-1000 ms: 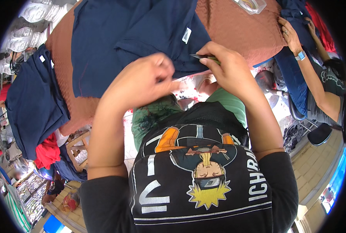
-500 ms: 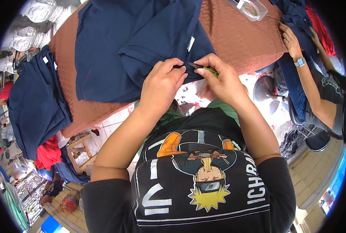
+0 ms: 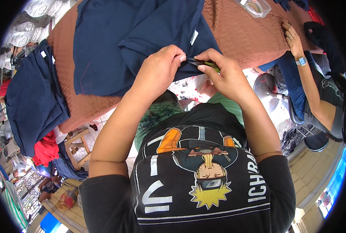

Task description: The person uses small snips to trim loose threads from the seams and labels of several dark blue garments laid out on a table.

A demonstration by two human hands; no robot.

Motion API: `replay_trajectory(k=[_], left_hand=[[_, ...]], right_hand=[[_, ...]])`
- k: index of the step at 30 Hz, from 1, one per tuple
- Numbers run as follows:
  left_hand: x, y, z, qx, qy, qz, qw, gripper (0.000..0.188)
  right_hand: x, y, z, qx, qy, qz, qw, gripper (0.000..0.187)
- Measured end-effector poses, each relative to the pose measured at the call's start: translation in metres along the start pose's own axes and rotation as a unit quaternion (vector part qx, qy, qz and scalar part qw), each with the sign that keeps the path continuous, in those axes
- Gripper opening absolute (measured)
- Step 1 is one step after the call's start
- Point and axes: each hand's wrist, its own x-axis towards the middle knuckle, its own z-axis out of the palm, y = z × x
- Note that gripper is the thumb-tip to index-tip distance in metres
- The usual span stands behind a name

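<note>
A dark navy garment [image 3: 134, 39] lies spread over a table covered in brown cloth [image 3: 239, 37]. My left hand [image 3: 161, 72] pinches the garment's lower edge at the table's near side. My right hand [image 3: 223, 73] holds a small pair of green-handled snips [image 3: 204, 63] against that same edge, its tips touching the cloth between my two hands. A small white tag [image 3: 194, 37] shows on the garment just above my hands.
A pile of navy garments [image 3: 33, 97] hangs at the left end of the table, red cloth [image 3: 44, 149] and a wooden stool [image 3: 77, 145] below it. A clear plastic box [image 3: 256, 7] sits at the far right. Another person's arm [image 3: 305, 73] rests on the table at right.
Both hands have slid along the garment's edge toward the right and come closer together. The garment has shifted slightly on the table.
</note>
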Motion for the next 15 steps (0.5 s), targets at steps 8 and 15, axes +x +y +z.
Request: replay_trajectory(k=[8, 15], left_hand=[[-0.016, 0.001, -0.033, 0.04, -0.048, 0.148, 0.987, 0.017], [-0.03, 0.024, -0.062, 0.07, -0.124, 0.044, 0.989, 0.019]], right_hand=[[0.002, -0.013, -0.005, -0.188, 0.007, -0.047, 0.981, 0.02], [0.0, -0.018, -0.015, -0.021, 0.068, -0.026, 0.997, 0.021]])
